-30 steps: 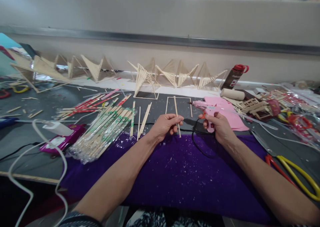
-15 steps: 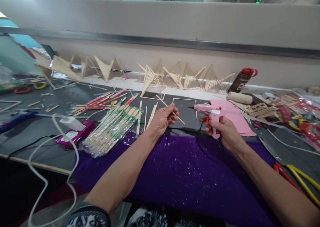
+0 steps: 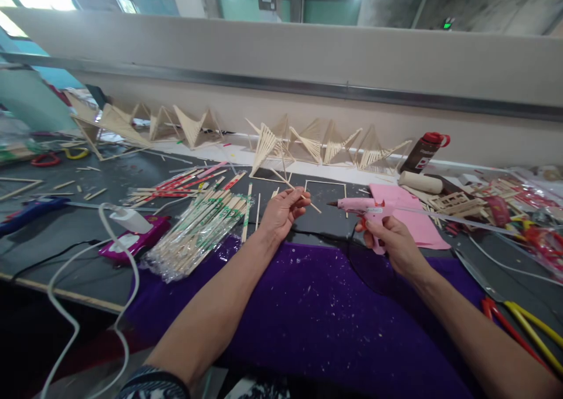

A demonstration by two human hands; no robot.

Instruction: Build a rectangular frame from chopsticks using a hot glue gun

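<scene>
My left hand (image 3: 285, 212) pinches a thin wooden stick (image 3: 281, 178) that slants down to the right, its lower end sticking out past my fingers. A pink hot glue gun (image 3: 365, 207) is gripped in my right hand (image 3: 389, 234), its dark nozzle pointing left toward the stick but apart from it. A clear glue stick runs out of the gun's back. Behind my hands, an open frame of thin sticks (image 3: 326, 182) lies on the dark table. Left of my left hand lie wrapped chopsticks (image 3: 197, 229) in clear plastic, with loose sticks beside them.
Twisted stick models (image 3: 308, 141) stand in a row along the back board. A brown bottle with a red lid (image 3: 420, 154) leans at the right, near pink paper (image 3: 417, 211). A magenta power socket (image 3: 134, 240), a blue glue gun (image 3: 33, 211) and yellow-red cutters (image 3: 519, 320) lie around.
The view has tilted up slightly, so the scene sits lower. The glue gun's nozzle has turned a little and sits slightly further left. Both hands keep hold of the same things.
</scene>
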